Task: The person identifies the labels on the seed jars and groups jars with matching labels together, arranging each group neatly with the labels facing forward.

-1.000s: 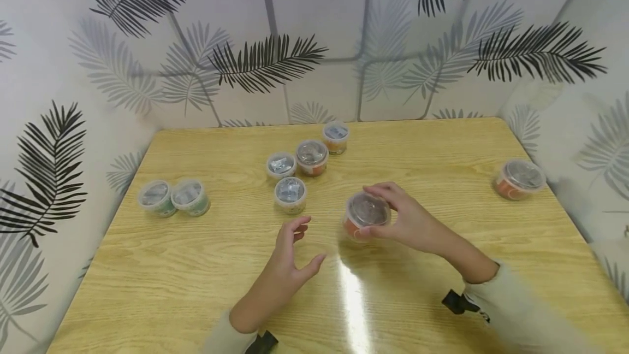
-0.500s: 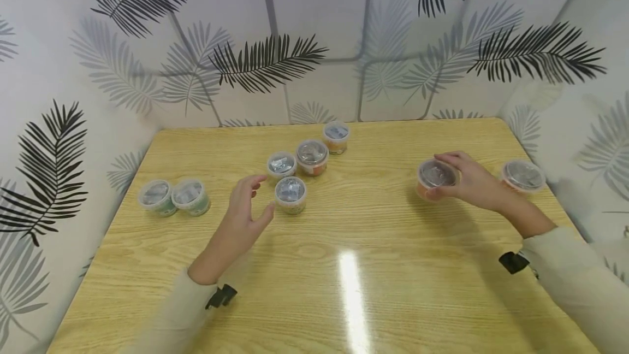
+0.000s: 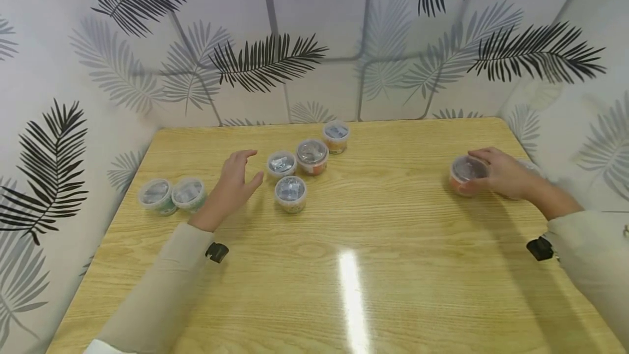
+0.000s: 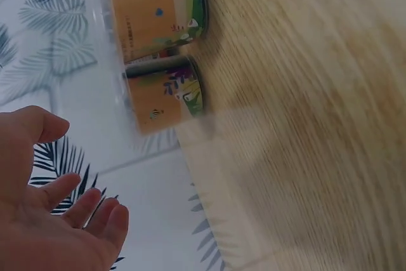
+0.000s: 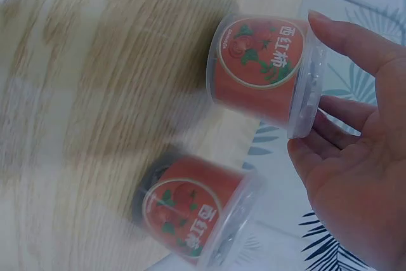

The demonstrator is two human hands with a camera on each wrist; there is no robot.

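Note:
My right hand [image 3: 506, 176] grips a plastic tub [image 5: 257, 68] by its clear lid, thumb on one side and fingers on the other. The tub has a red tomato label and stands close over the table's right part. Beside it is a matching tomato-label tub [image 5: 190, 211], mostly hidden behind the hand in the head view. My left hand [image 3: 228, 187] holds nothing; its fingers are loosely bent and thumb apart, just left of a small lidded tub [image 3: 282, 164]. In the left wrist view, two orange-labelled tubs [image 4: 165, 96] stand past the fingertips.
Near the middle of the wooden table [image 3: 393, 288] stand more lidded tubs: a front one [image 3: 290, 194], a larger red-labelled one [image 3: 312, 156] and a rear one [image 3: 336, 136]. Two green-labelled tubs [image 3: 156, 196] sit side by side at left. A leaf-patterned wall covering [image 3: 319, 86] surrounds the table.
My right hand has carried the tomato-label tub from the table's middle rightward, up beside its match. My left hand has moved left and away from me, past the front tub, holding nothing.

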